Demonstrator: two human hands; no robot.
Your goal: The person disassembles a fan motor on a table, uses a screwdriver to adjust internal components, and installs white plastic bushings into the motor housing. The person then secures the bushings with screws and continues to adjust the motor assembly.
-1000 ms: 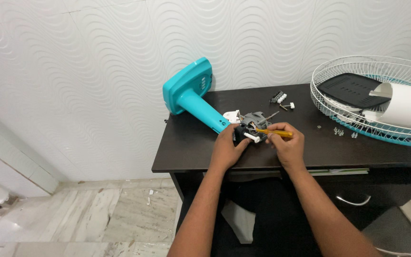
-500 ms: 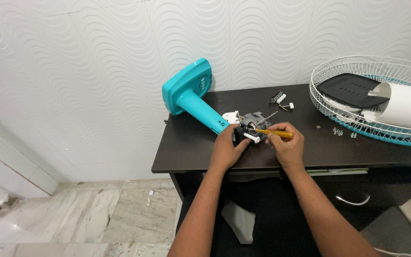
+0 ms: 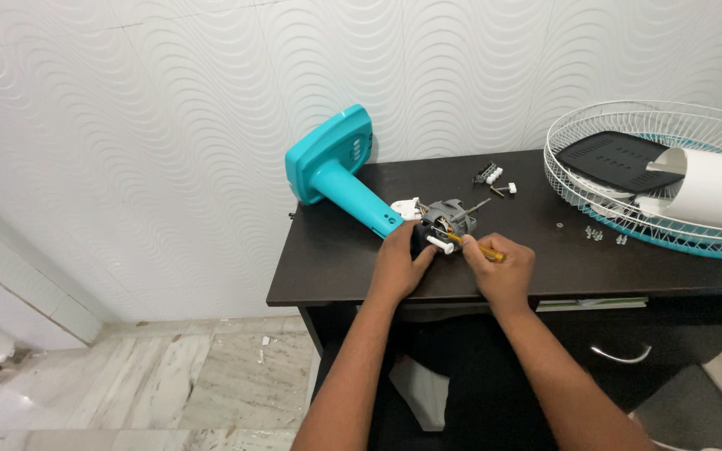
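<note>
Matt dark wood-look table [image 3: 336,267]; glossy teal plastic fan stand [image 3: 340,171]; dull grey metal motor [image 3: 449,221]; white coated wire grille [image 3: 595,196] at three o'clock.

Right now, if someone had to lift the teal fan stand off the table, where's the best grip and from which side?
Grip the round teal neck of the fan stand midway, coming from above, probably. It lies slanted across the dark table, bare on top, slim enough for fingers to wrap. The flat base leans at the wall; the lower end is crowded by the left hand and motor.

You're in a home room: wavy-textured white wall [image 3: 169,125], marble floor [image 3: 152,384], dark worktop [image 3: 336,267] with drawer.
</note>
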